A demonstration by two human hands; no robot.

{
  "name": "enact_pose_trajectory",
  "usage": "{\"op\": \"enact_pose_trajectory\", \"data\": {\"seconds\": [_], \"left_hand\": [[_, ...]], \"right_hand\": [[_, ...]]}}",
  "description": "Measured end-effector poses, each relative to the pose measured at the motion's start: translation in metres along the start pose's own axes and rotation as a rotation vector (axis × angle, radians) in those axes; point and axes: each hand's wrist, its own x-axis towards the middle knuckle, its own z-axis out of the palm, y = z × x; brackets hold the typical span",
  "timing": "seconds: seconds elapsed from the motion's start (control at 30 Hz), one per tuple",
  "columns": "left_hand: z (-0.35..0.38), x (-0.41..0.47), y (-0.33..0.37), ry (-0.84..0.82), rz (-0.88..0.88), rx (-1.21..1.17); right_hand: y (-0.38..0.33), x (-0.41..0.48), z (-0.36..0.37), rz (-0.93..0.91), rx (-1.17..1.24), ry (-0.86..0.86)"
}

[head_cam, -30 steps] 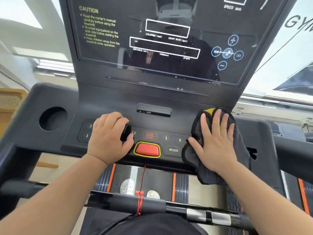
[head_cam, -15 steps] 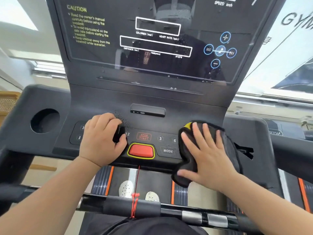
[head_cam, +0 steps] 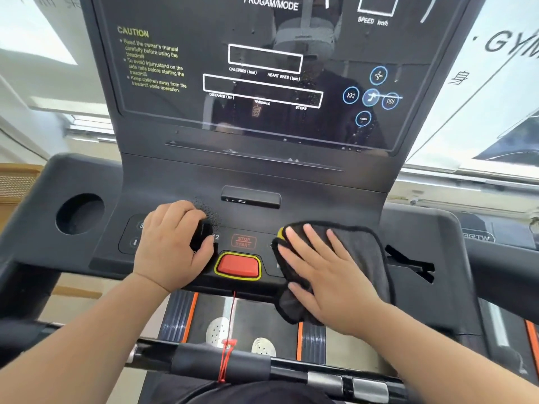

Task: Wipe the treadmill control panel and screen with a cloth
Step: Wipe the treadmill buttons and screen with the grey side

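The dark treadmill control panel (head_cam: pixel 294 211) lies under the tilted glossy screen (head_cam: pixel 180 112), which carries printed labels and blue music icons. A dark grey cloth (head_cam: pixel 366 249) with a yellow tag is spread on the panel just right of the red button (head_cam: pixel 237 265). My right hand (head_cam: pixel 323 272) lies flat on the cloth with straight fingers and presses it down over the buttons there. My left hand (head_cam: pixel 172 246) rests on the panel's left side, its fingers and thumb curled round a small black object (head_cam: pixel 201 234).
A round cup holder (head_cam: pixel 80 214) sits at the console's left end. A slot (head_cam: pixel 408 263) marks the right side. A black handlebar (head_cam: pixel 262 365) with a red safety cord (head_cam: pixel 226 360) crosses in front of me. The treadmill belt lies below.
My right hand has slid the cloth leftward across the panel, from its right part to beside the red button, covering the number and mode buttons. My left hand stays put.
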Motion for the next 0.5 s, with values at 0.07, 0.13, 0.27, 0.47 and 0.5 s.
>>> {"op": "enact_pose_trajectory", "data": {"seconds": [0.07,0.13,0.27,0.47,0.5], "left_hand": [[0.001,0.0,-0.001,-0.002,-0.004,0.001],[0.002,0.0,-0.003,-0.001,-0.003,-0.002],[0.004,0.0,-0.004,0.011,0.006,0.0],[0.002,0.001,-0.001,-0.012,0.003,0.02],[0.002,0.001,-0.001,-0.014,0.003,0.02]], "right_hand": [[0.014,-0.02,0.004,-0.058,-0.047,-0.004],[0.038,-0.021,0.003,0.035,-0.056,0.007],[0.056,0.015,-0.011,0.384,-0.016,0.041],[-0.013,0.049,-0.011,0.274,0.023,0.037],[-0.015,0.044,-0.01,0.194,0.026,0.013]]}}
